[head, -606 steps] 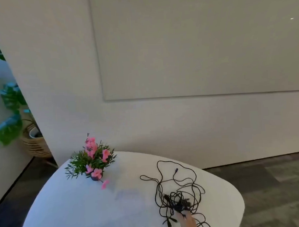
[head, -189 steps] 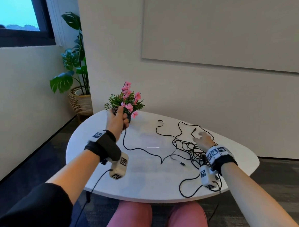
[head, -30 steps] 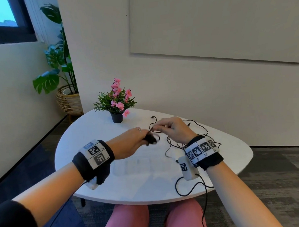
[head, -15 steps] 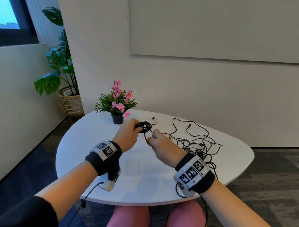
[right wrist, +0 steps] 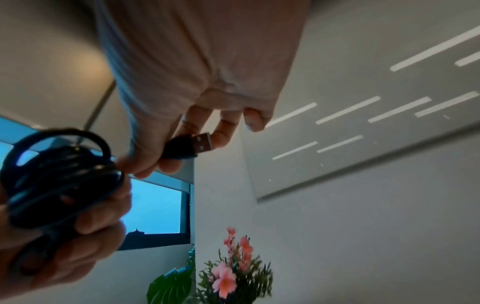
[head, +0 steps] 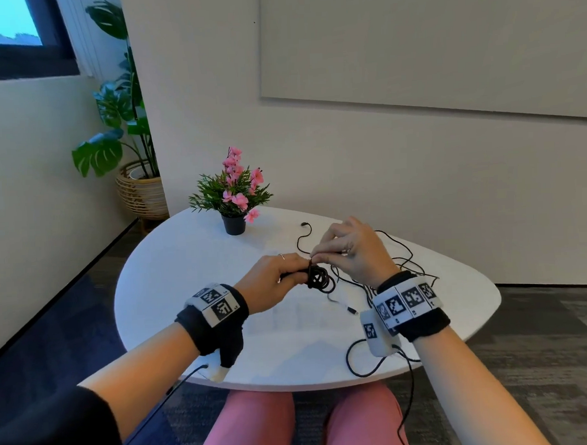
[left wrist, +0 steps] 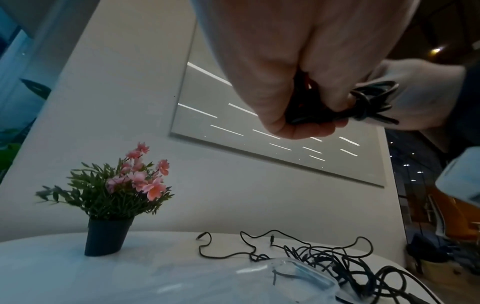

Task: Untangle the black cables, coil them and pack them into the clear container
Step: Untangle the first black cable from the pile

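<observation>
left hand (head: 274, 282) — fingers curled, gripping; right hand (head: 353, 250) — pinching; hands touching

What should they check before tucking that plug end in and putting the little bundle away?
1. Coiled cable held firm by the left hand: ok.
2. USB plug pinched by the right hand: ok.
3. Plug end tucked into the coil: not ok.
4. Clear container within reach on the table: ok.
5. Container open: cannot tell.
6. Remaining cables untangled: not ok.
</observation>
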A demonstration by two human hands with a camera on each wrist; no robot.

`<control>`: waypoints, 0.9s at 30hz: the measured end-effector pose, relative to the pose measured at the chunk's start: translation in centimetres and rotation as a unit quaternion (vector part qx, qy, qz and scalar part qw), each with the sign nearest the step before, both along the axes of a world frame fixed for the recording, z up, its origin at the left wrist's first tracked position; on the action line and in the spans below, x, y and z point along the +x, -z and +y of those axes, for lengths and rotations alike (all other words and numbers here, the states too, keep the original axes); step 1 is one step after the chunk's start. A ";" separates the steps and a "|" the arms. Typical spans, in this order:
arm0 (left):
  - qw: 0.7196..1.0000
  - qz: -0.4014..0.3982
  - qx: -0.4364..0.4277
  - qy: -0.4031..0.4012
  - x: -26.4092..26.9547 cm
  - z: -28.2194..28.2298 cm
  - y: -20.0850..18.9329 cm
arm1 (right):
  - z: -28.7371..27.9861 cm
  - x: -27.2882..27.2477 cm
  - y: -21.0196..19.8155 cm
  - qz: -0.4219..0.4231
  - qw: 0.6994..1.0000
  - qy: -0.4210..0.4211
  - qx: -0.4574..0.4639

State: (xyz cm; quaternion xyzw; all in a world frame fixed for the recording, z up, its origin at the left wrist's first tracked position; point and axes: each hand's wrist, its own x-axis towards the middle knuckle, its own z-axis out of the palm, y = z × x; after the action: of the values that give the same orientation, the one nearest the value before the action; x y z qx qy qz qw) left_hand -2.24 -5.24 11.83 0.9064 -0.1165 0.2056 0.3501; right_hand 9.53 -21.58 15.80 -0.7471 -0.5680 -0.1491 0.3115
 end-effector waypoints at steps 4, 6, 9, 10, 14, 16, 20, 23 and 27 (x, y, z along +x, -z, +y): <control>0.993 0.027 -0.111 -0.039 -0.1 -0.2 0.6 | 0.1 0.6 2.2 0.202 0.976 -0.012 0.074; 0.984 0.022 -0.159 -0.074 0.2 -0.5 0.6 | 0.1 0.4 2.7 0.275 0.957 -0.014 0.094; 0.974 0.014 -0.205 -0.098 0.6 -0.9 0.9 | 0.6 -0.1 3.6 0.374 0.915 0.008 0.150; 0.970 0.011 -0.219 -0.102 0.7 -1.0 1.1 | 0.9 -0.4 4.0 0.407 0.896 0.024 0.174; 0.957 0.007 -0.263 -0.121 1.1 -1.6 1.8 | 1.7 -2.0 4.5 0.560 0.783 0.075 0.261; 0.953 -0.001 -0.269 -0.137 1.7 -1.9 2.1 | 2.0 -2.5 4.4 0.639 0.712 0.050 0.286; 0.934 -0.020 -0.304 -0.188 2.6 -1.8 2.7 | 2.2 -2.9 4.1 0.672 0.686 0.003 0.277; 0.922 -0.019 -0.307 -0.235 3.1 -1.0 3.0 | 2.4 -3.8 4.4 0.639 0.745 -0.002 0.193; 0.927 -0.001 -0.286 -0.242 3.3 -1.5 2.3 | 2.8 -4.1 4.6 0.567 0.796 0.070 0.201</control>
State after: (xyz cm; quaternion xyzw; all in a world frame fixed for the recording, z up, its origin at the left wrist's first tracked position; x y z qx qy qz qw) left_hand 1.11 -6.79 9.56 0.7681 0.1700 0.3098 0.5340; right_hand 5.43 -18.74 11.22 -0.6566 -0.1931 0.1687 0.7093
